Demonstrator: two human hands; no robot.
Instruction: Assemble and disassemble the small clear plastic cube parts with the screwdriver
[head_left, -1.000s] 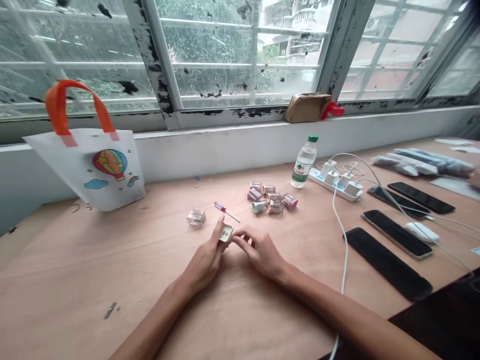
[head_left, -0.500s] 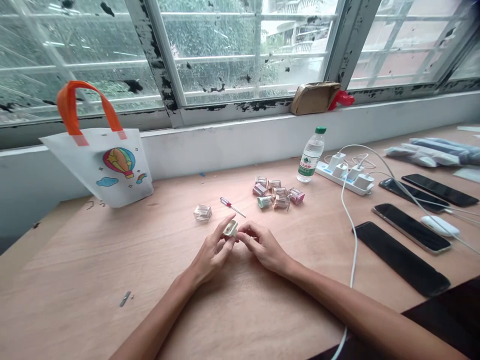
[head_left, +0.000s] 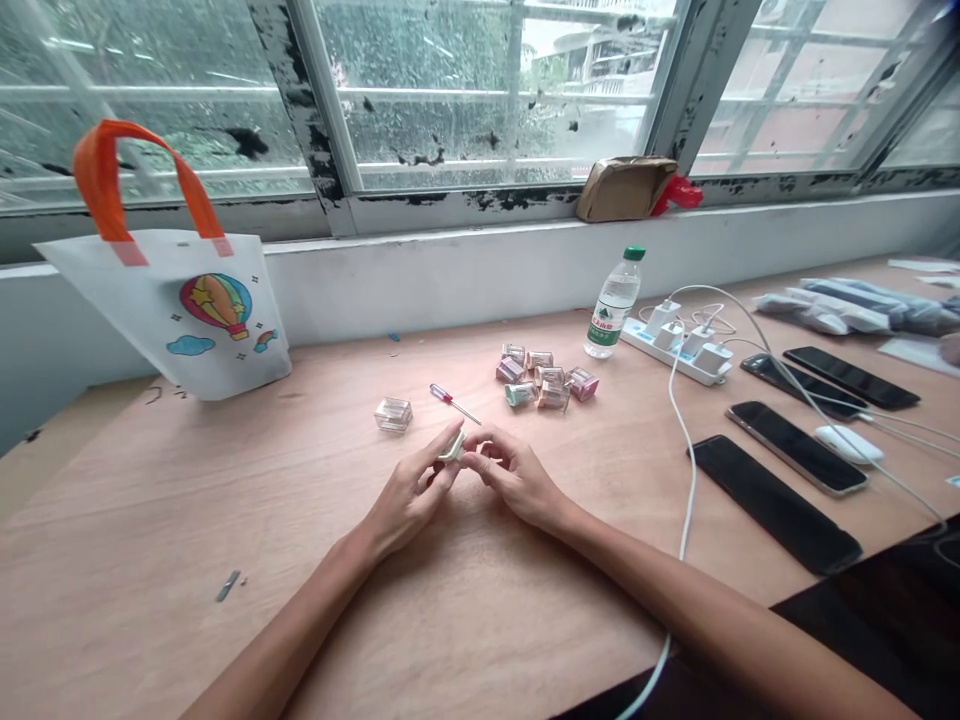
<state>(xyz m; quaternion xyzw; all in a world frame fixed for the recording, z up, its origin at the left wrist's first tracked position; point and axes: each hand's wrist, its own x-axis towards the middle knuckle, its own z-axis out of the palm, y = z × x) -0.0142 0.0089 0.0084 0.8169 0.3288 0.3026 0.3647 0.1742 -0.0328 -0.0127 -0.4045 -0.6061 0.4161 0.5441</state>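
Left hand [head_left: 409, 497] and right hand [head_left: 514, 478] pinch a small cream-coloured plastic piece [head_left: 452, 447] between them.
Both hands are closed narrowly on the piece, which sits tilted at their fingertips, just above a plywood table [head_left: 225, 500]. Just ahead of the left hand lie a small screwdriver [head_left: 450, 403] with a red-and-blue handle and, beyond its left side, a clear plastic cube [head_left: 394, 414]. Ahead of the right hand sits a cluster of small tinted boxes [head_left: 536, 378], with a water bottle [head_left: 615, 305] and a power strip [head_left: 675, 350] farther on. Black smartphones [head_left: 776, 505] lie well right of the right hand; a small metal bit [head_left: 229, 585] lies left of the left hand.
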